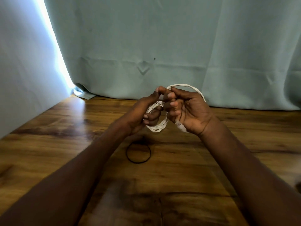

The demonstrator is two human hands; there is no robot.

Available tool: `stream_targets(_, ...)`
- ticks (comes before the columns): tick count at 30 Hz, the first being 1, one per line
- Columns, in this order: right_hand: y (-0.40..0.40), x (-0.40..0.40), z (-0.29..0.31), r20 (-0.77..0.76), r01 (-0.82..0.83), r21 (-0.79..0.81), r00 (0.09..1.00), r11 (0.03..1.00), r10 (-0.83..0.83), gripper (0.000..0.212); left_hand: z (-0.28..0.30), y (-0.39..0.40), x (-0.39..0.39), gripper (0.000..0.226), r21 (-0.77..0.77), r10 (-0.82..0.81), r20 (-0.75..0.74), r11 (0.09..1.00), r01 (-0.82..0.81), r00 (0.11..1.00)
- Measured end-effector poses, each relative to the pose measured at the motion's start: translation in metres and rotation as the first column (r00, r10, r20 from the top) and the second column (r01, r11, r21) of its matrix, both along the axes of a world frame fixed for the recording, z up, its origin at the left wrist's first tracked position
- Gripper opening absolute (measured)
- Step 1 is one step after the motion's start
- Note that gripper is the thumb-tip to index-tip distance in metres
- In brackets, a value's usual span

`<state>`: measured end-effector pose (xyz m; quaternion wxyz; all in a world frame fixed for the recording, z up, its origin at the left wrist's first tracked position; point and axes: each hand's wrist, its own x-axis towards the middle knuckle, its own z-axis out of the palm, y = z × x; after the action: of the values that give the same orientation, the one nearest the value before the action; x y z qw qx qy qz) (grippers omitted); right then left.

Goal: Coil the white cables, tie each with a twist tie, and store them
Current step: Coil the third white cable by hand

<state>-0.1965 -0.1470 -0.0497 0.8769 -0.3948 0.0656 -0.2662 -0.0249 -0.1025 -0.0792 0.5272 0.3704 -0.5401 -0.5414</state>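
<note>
Both my hands are raised together above the brown wood-grain tabletop (65,128), fingertips touching, at about 12 o'clock from the table's middle. My left hand (143,113) has its fingers curled through a small coil of flat white cable (157,127), several loops bunched and hanging below the knuckles. My right hand (189,111) pinches the same cable where the hands meet; one larger loose loop arcs up and over that hand toward 1 o'clock. A short white end with faint markings sticks out under my right palm at about 5 o'clock of the hand. Whole cable off the table.

Thin black ring-shaped tie (138,152) lies flat on the wood, at 6 o'clock from the hands, near but untouched. Pale green curtain (162,46) hangs behind the table.
</note>
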Motion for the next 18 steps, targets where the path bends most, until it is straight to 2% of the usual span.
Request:
stream_targets(2, -0.003, -0.001, -0.001, 0.089, 0.013, 0.122, 0.996, 0.992, -0.024, 0.029, 0.001, 0.000, 0.004, 0.058, 0.036, -0.035, -0.053, 0.999, 0.037, 0.998)
stream_targets(3, -0.005, -0.002, -0.001, 0.076, 0.042, 0.121, 0.996, 0.992, -0.052, 0.028, 0.002, -0.001, 0.006, 0.058, 0.046, -0.031, -0.089, 0.998, 0.035, 0.996)
stream_targets(5, -0.006, -0.002, 0.000, -0.087, 0.115, -0.032, 0.989, 0.993, -0.117, 0.024, 0.004, -0.002, 0.008, 0.054, 0.057, 0.003, -0.183, 0.998, 0.008, 0.983)
stream_targets(7, -0.005, -0.005, 0.001, -0.250, 0.091, -0.217, 0.957, 0.972, -0.145, 0.023, 0.006, -0.005, 0.012, 0.053, 0.077, 0.034, -0.304, 0.997, -0.011, 0.952)
stream_targets(9, -0.005, -0.009, 0.003, -0.346, 0.044, -0.421, 0.915, 0.906, -0.205, 0.025, 0.006, -0.008, 0.020, 0.053, 0.112, 0.060, -0.440, 0.994, -0.012, 0.896)
stream_targets(11, -0.003, -0.010, 0.002, -0.369, 0.040, -0.676, 0.847, 0.736, -0.384, 0.025, 0.005, -0.011, 0.032, 0.051, 0.124, 0.057, -0.571, 0.992, 0.018, 0.819)
stream_targets(12, -0.001, -0.011, 0.000, -0.345, 0.018, -0.816, 0.787, 0.578, -0.512, 0.025, 0.005, -0.012, 0.039, 0.049, 0.120, 0.062, -0.616, 0.993, 0.016, 0.786)
stream_targets(13, -0.001, -0.010, -0.003, -0.290, -0.042, -0.926, 0.715, 0.376, -0.636, 0.025, 0.004, -0.012, 0.044, 0.045, 0.123, 0.084, -0.653, 0.992, -0.005, 0.753)
stream_targets(14, -0.001, -0.010, -0.007, -0.228, -0.133, -0.973, 0.661, 0.187, -0.715, 0.025, 0.003, -0.012, 0.048, 0.044, 0.132, 0.117, -0.680, 0.991, -0.035, 0.724)
stream_targets(15, 0.000, -0.008, -0.012, -0.188, -0.199, -0.977, 0.640, 0.076, -0.745, 0.026, 0.003, -0.011, 0.051, 0.046, 0.146, 0.155, -0.701, 0.987, -0.072, 0.696)
stream_targets(16, 0.002, -0.006, -0.015, -0.181, -0.206, -0.977, 0.648, 0.059, -0.740, 0.027, 0.003, -0.011, 0.053, 0.051, 0.167, 0.202, -0.713, 0.979, -0.118, 0.671)
stream_targets(17, 0.004, -0.002, -0.018, -0.193, -0.154, -0.981, 0.688, 0.119, -0.700, 0.028, 0.003, -0.012, 0.053, 0.057, 0.192, 0.261, -0.715, 0.965, -0.176, 0.649)
stream_targets(18, 0.008, 0.002, -0.019, -0.223, -0.092, -0.968, 0.746, 0.234, -0.628, 0.029, 0.003, -0.013, 0.054, 0.059, 0.214, 0.313, -0.714, 0.949, -0.230, 0.626)
